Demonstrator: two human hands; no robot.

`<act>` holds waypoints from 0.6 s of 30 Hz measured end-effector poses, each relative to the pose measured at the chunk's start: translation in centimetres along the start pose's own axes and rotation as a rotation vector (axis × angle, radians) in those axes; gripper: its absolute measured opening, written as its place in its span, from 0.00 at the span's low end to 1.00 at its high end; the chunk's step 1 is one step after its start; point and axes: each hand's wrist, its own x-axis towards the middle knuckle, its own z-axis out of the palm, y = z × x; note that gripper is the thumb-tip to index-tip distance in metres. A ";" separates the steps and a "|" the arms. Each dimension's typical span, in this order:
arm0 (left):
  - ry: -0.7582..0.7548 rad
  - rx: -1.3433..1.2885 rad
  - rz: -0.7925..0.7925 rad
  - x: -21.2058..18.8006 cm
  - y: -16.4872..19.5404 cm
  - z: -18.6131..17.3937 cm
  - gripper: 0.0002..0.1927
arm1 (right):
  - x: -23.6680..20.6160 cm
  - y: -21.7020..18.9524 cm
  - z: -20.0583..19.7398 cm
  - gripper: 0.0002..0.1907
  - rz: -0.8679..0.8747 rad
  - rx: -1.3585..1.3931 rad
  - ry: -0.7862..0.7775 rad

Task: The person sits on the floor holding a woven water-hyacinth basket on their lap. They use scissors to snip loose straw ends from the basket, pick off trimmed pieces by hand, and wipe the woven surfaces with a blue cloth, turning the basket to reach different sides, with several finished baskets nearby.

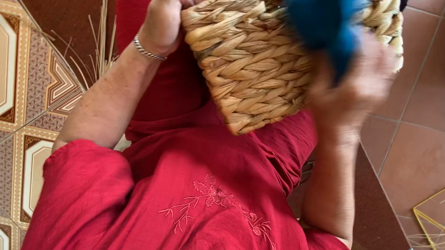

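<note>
My red dress (203,201) fills the lower part of the view, and it has a small embroidered flower on the chest. Above it, on my lap, I hold a woven basket (258,58) of thick straw-coloured braid, tilted so that one corner points down toward my body. The basket lies between my two hands.

My left hand (170,6) is at the left side of the basket. The palm presses against its wall, the thumb goes up and the fingers curl around the rim, so this hand grips the basket. On this wrist there is a thin silver bracelet (147,51).

My right hand (352,81) is blurred. It is against the right side of the basket and closes on a blue cloth (327,15), which lies over the rim just above this hand.

Loose straw stalks (100,42) stand just left of my left arm.
</note>
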 end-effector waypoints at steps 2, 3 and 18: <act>0.024 0.029 0.054 0.1 -0.5 0.0 0.50 | 0.0 3.4 0.0 0.24 0.179 -0.010 -0.001; 0.022 0.117 0.104 0.0 -0.6 -0.1 0.47 | -0.2 4.6 0.1 0.24 0.245 -0.009 -0.003; 0.139 0.871 0.273 -3.4 3.1 0.7 0.05 | -2.4 5.2 0.1 0.25 0.318 0.088 0.028</act>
